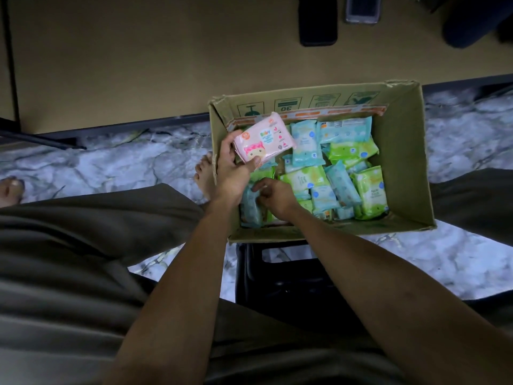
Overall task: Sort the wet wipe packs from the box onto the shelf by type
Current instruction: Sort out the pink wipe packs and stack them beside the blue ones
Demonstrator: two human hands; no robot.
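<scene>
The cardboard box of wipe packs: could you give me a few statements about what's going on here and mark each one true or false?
1. The left hand holds a pink baby wipes pack above the cardboard box. True.
2. The right hand rests on the floor outside the box. False: it reaches into the box, fingers at a blue wipes pack.
3. The box holds only pink packs. False: the packs inside are blue and green, such as the green wipes pack.
4. The box sits on a dark stool. True.
5. The box is closed. False: its top is open.
</scene>
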